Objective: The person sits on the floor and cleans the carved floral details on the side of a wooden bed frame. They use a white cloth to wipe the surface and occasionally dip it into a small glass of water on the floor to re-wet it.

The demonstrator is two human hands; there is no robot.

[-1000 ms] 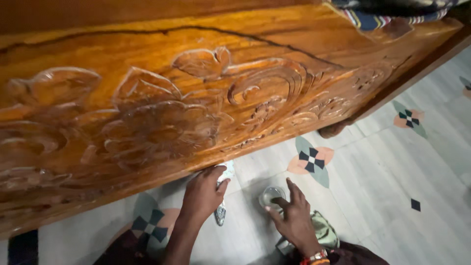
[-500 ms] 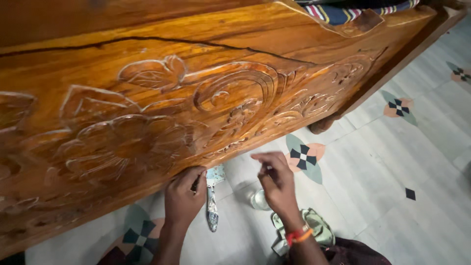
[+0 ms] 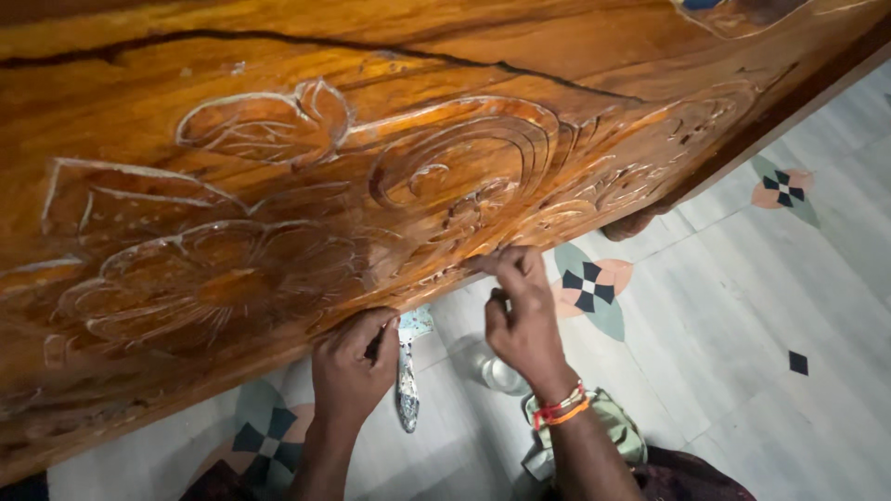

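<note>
- Carved wooden panel [image 3: 306, 204] fills the upper left and centre of the frame, tilted, lower edge running down toward the lower left; glossy brown, flower and scroll carving with pale paste in the grooves.
- Left hand [image 3: 351, 362], lower centre, sits curled against the panel's bottom edge; grip closed round the handle of a putty knife [image 3: 406, 371], blade hanging down toward the floor. Reads as parked there while also steadying the board.
- Right hand [image 3: 522, 315], centre of frame, fingertips pressed together and touching the carved lower edge just right of the scroll; looks like rubbing paste into the carving by finger, where a flat blade would not fit the fine grooves. Cannot tell if anything small is pinched between them.
- Red and orange threads [image 3: 560, 408] on the right wrist.
- Small clear glass [image 3: 497, 371] stands on the floor between the two hands, partly hidden behind the right hand.
- Greenish cloth [image 3: 613, 431] lies under the right forearm, lower centre.
- Tiled floor [image 3: 742, 325], pale grey with patterned inserts, takes the right side.
- Panel's overhang blocks the view of the floor behind it; the dark leg [image 3: 631, 224] under its right end is barely seen.
</note>
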